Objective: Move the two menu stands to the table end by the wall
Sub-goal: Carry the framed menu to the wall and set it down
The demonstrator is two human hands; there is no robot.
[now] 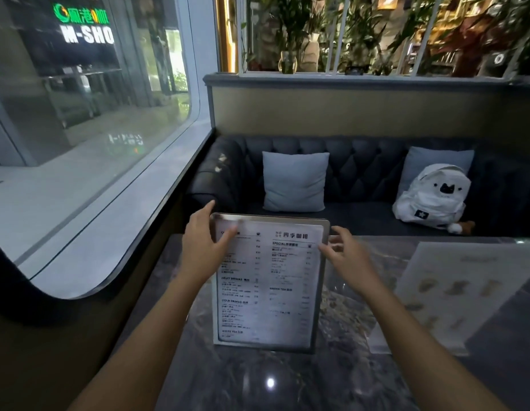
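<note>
A metal-framed menu stand (266, 286) with a printed drinks list stands upright on the dark marble table (258, 381), near the table's left end. My left hand (203, 241) grips its top left corner, thumb across the front and a finger raised behind. My right hand (346, 253) is at the upper right edge with its fingers spread and blurred; the thumb tip touches the frame. A second menu stand (465, 286), pale and showing pictured items, leans at the table's right side, apart from both hands.
A curved window wall (80, 173) with a grey sill runs along the left of the table. Beyond the table is a dark tufted sofa (361, 161) with a light blue cushion (295, 180) and a white backpack (432, 197).
</note>
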